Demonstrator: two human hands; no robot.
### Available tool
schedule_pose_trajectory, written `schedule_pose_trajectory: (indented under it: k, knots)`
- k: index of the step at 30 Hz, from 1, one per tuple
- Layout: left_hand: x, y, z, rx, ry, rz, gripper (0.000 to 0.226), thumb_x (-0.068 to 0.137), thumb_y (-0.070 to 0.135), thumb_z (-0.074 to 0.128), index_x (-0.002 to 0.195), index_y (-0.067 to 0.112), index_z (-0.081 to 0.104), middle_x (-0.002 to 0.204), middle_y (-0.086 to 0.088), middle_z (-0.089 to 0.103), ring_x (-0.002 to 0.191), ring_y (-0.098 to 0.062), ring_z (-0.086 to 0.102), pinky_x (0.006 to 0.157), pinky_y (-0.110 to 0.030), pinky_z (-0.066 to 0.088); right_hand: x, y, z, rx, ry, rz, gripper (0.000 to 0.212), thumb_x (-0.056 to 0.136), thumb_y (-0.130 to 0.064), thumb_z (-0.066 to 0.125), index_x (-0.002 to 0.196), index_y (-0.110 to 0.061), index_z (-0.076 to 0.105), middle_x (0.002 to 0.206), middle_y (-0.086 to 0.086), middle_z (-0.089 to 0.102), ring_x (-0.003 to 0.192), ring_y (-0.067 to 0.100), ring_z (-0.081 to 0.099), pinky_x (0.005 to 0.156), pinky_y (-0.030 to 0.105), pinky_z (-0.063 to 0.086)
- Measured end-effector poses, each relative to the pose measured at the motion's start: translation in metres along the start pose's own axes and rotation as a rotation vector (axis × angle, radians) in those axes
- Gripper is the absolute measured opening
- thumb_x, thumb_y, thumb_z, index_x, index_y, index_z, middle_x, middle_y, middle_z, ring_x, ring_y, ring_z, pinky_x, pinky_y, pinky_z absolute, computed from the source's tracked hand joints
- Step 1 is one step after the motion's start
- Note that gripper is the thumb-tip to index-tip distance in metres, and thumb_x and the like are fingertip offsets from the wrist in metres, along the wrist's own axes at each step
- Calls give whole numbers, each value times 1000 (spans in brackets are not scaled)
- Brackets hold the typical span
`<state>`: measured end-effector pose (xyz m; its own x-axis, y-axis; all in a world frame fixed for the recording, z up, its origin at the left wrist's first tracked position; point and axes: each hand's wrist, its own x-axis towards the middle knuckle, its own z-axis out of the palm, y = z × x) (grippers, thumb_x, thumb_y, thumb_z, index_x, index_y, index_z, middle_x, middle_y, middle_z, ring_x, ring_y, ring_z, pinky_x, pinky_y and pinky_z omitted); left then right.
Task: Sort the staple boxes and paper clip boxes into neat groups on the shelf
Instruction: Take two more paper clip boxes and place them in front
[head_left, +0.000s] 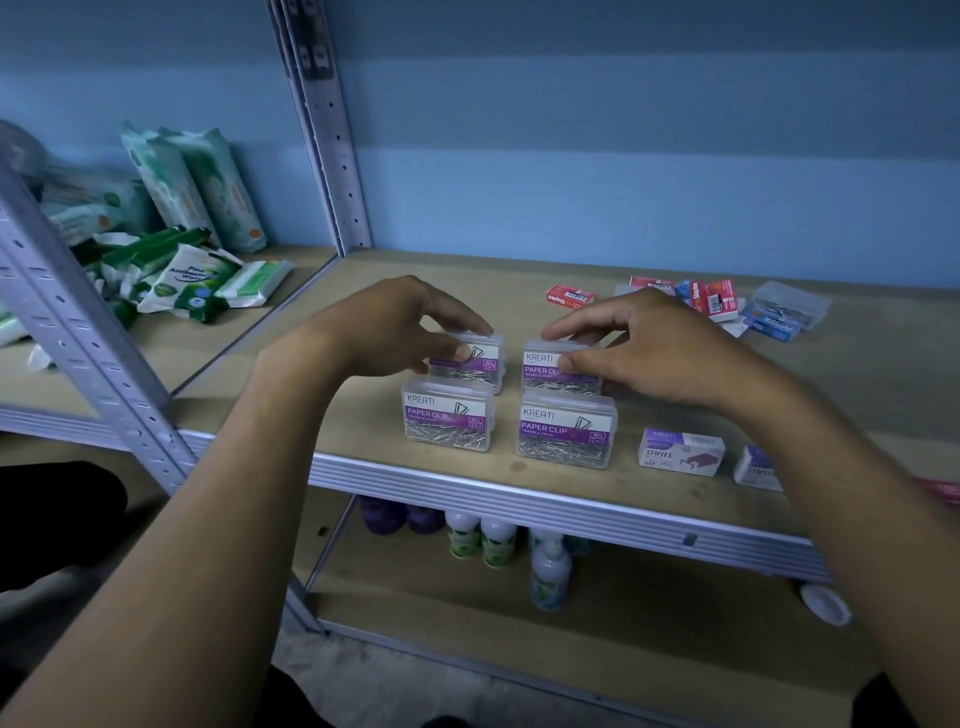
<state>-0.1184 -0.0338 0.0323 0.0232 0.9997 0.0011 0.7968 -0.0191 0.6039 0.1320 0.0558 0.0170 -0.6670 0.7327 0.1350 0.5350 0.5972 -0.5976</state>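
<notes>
Right now my left hand (384, 332) curls over the back-left paper clip box (480, 361), fingers on its lid and thumb at its front, while my right hand (639, 348) pinches the back-right paper clip box (558, 366) the same way. Both are clear plastic cases with purple labels, full of silvery clips. Just in front of them stand two more such boxes, the front-left box (448, 421) and the front-right box (567, 436), so the four make a square near the shelf (519, 470) edge. To their right sit two white-and-purple staple boxes (680, 451), the farther one partly hidden by my right forearm. Well behind, near the wall, lies a loose heap of red and blue staple boxes (711, 297) beside another clear case (789, 302). On the neighbouring shelf to the left are packs of wet wipes (192, 280); below, bottles (498, 540) stand on a lower shelf.
</notes>
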Motion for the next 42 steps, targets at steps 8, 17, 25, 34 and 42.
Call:
schedule_pose_trajectory:
  k: [8, 17, 25, 34, 42]
  knots:
    - [-1, -1, 0, 19, -2, -8, 31, 90, 22, 68, 117, 36, 71, 121, 18, 66, 91, -2, 67, 75, -22, 60, -3, 0, -1, 22, -14, 15, 30, 84, -35, 79, 113, -41, 74, 98, -17, 70, 89, -3, 64, 70, 11, 45]
    - [-3, 2, -3, 67, 26, -9, 28, 86, 36, 70, 113, 40, 71, 113, 23, 69, 96, 10, 63, 78, -12, 43, -8, 5, -6, 97, 19, 51, 21, 88, -44, 72, 109, -43, 73, 92, -20, 73, 82, -4, 68, 82, 24, 54]
    - [8, 18, 4, 96, 122, 79, 17, 87, 40, 68, 104, 43, 73, 105, 28, 70, 91, 15, 62, 73, -7, 42, -17, 27, -29, 159, 114, 117, 15, 89, -35, 68, 101, -42, 74, 87, -10, 75, 84, 20, 75, 92, 42, 58]
    - [33, 48, 19, 198, 171, 118, 18, 85, 48, 68, 103, 46, 70, 97, 33, 65, 82, 23, 58, 63, -5, 36, -36, 59, -58, 109, 211, 232, 15, 88, -30, 68, 100, -38, 75, 87, -11, 76, 81, 18, 75, 92, 39, 58]
    - [73, 95, 51, 174, 82, 191, 42, 80, 42, 77, 119, 35, 65, 116, 19, 65, 102, -1, 61, 74, -9, 40, -38, 90, -78, 10, 253, 264, 27, 85, -23, 71, 110, -35, 72, 100, -8, 74, 79, 9, 64, 82, 32, 55]
